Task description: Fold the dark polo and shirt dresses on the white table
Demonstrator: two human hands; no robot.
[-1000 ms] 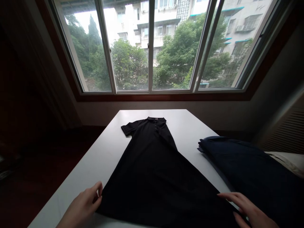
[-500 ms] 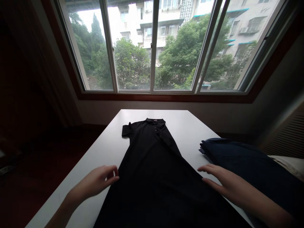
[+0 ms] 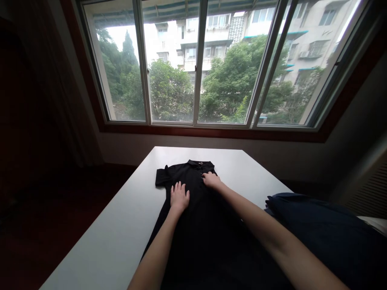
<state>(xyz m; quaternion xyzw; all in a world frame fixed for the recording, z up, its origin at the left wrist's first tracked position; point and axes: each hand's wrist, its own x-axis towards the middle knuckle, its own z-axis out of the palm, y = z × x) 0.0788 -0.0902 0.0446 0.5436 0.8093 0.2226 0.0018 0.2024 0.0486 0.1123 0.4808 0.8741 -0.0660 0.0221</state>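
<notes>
Head view, the only 1: black dress lies flat on the white counter, collar at the far end toward the window, skirt end running toward the person and out of the bottom of frame. Long axis is near-to-far, roughly centred on the counter.

Left hand: grip open, palm down, fingers spread, flat on the chest of the dress just below the left short sleeve. Holding nothing, only pressing.

Right hand: also palm down on the fabric, at the button placket just below the collar. Fingers loosely curled; no pinch visible, so I read it as open and resting.

Both arms reach far out; the right hand sits slightly further and closer to the collar, the left is nearer the sleeve. The hands are close but apart.

Folded dark blue clothes sit at the counter's right edge, beside the right forearm.
</notes>
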